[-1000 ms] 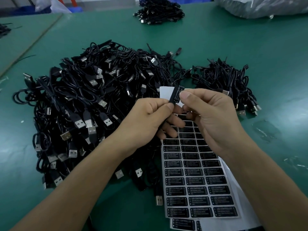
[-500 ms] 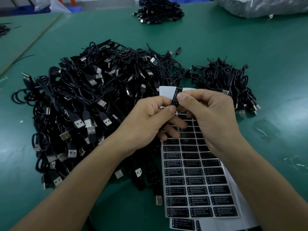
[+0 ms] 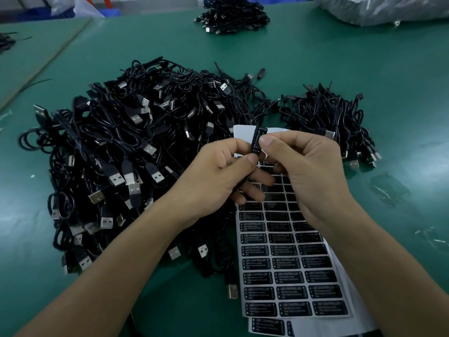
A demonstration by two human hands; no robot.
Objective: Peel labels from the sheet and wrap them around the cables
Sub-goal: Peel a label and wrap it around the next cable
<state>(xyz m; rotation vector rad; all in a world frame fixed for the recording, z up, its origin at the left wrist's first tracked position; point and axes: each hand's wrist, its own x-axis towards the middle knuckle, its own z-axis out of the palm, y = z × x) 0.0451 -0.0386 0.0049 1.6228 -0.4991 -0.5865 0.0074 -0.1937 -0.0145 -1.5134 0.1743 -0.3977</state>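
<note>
1. Label sheet (image 3: 286,276), near right: top rows peeled bare, most labels unpeeled.
2. Left hand (image 3: 218,181) grips a black cable (image 3: 243,181); right hand (image 3: 306,171) pinches a label (image 3: 258,141) round it, above the sheet.
3. USB cable heap (image 3: 126,152), left: apparently unlabelled, so much work is left.
4. Plastic bag (image 3: 379,8), far right: contents indiscernible.

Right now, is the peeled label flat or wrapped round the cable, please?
Partly wrapped: the label curves round the cable, one edge sticking out.

A green worktop (image 3: 364,69) is covered by heaped black cables (image 3: 126,152) at left and label sheets (image 3: 286,276) near right.
</note>
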